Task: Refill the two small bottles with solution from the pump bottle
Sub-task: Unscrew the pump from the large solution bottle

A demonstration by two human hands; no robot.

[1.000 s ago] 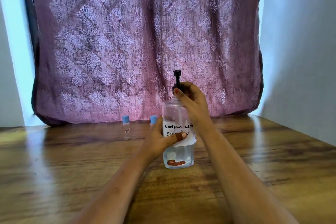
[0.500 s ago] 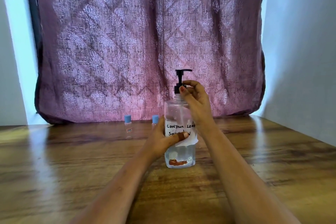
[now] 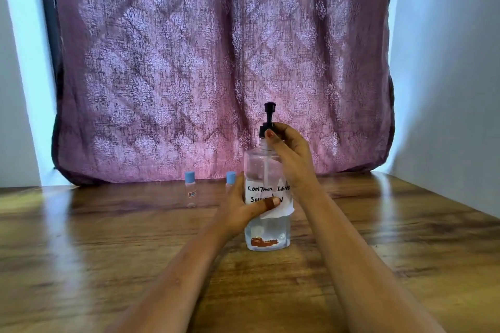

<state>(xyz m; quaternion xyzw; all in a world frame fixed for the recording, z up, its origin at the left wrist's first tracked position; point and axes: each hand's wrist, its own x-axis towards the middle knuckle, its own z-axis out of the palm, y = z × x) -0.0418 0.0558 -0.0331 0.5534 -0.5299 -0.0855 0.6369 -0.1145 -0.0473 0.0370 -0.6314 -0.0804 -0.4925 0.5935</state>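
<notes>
Pump bottle [image 3: 267, 230]: upright at centre frame on the wooden table [image 3: 81, 251]; clear body, clear liquid inside; white handwritten label [image 3: 280, 211] with its lower right corner peeling away from the wall.

Left hand [image 3: 242, 209]: wrapped round the bottle's mid-body from the left side of the frame; thumb laid across the label, fingers curled behind the bottle and mostly hidden; firm grip.

Right hand [image 3: 290, 155]: reaching in from the lower right; thumb and fingers closed in a pinch on the black collar [image 3: 263, 130] at the bottle's neck; black pump head [image 3: 269, 109] stands above the fingers, its nozzle seen end-on.

First small bottle [image 3: 190, 192]: left of centre, upright, blue cap on, well apart from the pump bottle.

Second small bottle [image 3: 230, 180]: blue cap on, just behind the left hand, lower part hidden; contact with the hand cannot be determined.

Background: patterned mauve curtain [image 3: 189, 62] across the upper frame; pale walls either side.
</notes>
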